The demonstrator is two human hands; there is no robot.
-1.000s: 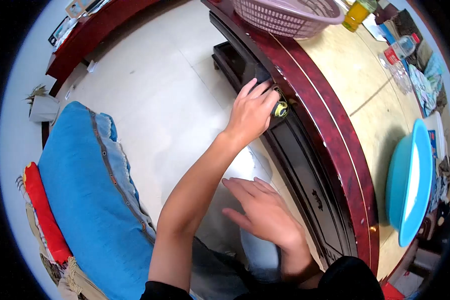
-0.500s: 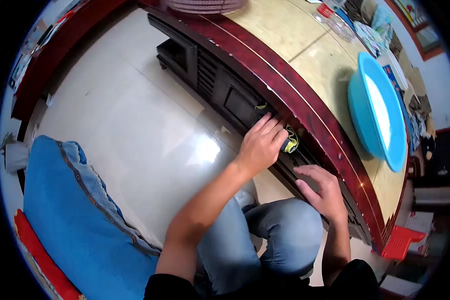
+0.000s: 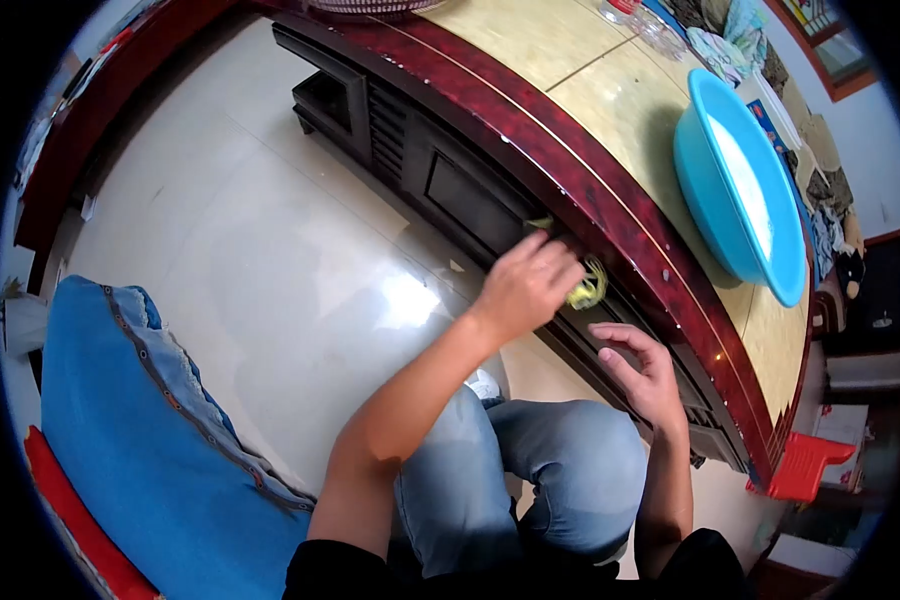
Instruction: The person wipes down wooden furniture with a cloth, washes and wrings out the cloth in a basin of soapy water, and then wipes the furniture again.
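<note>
My left hand (image 3: 526, 288) is closed on a dark cloth with yellow-green edging (image 3: 592, 284), held against the cabinet front just under the table's overhanging edge. Most of the cloth is hidden beneath the fingers, and the hand is slightly blurred. Lower and to the right, my right hand (image 3: 650, 378) holds nothing. Its thumb and fingers are apart, close to the dark wooden cabinet (image 3: 460, 190); whether it touches the wood I cannot tell.
On the tiled table top (image 3: 610, 90) stands a light-blue basin (image 3: 715, 205), with a clear plastic thing behind it. A woven basket shows at the top edge. Blue fabric (image 3: 150, 440) lies at the left, and a red plastic stool (image 3: 805, 466) stands at the right.
The view has shifted slightly, so the table and basin appear higher and further left. My left hand and the cloth have moved slightly along the cabinet front. My right hand keeps nearly the same pose.
</note>
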